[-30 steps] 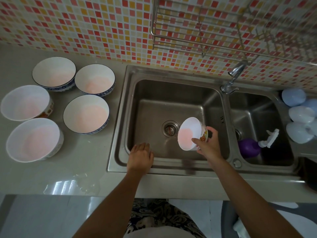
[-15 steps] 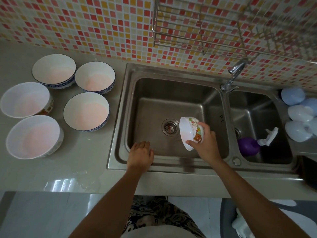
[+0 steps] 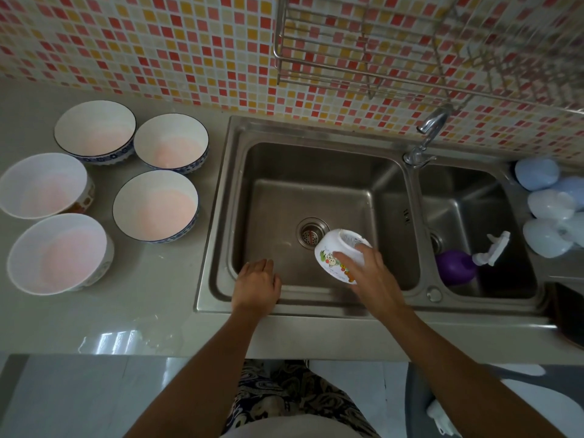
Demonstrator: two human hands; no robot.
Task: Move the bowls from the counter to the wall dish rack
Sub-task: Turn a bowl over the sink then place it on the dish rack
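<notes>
My right hand [image 3: 371, 276] grips a small white bowl with cartoon pictures [image 3: 336, 252], turned upside down over the left sink basin [image 3: 316, 200]. My left hand [image 3: 256, 284] rests with relaxed fingers on the sink's front rim. Several white bowls stand upright on the counter at the left: two with blue rims at the back [image 3: 94, 129] [image 3: 170, 142], one blue-rimmed in the middle [image 3: 155, 205], and two plain white ones nearest the left edge [image 3: 42, 184] [image 3: 58, 252]. The wire wall dish rack [image 3: 379, 49] hangs on the tiled wall above the sink and holds nothing that I can see.
A tap [image 3: 426, 134] stands between the two basins, under the rack. A purple spray bottle [image 3: 458, 268] lies in the right basin. Pale blue and white round plastic items [image 3: 543, 200] sit at the far right. A wet patch [image 3: 126, 339] marks the counter's front edge.
My right hand has rotated the small bowl from its side to mouth-down over the sink. My left hand has stayed on the sink rim.
</notes>
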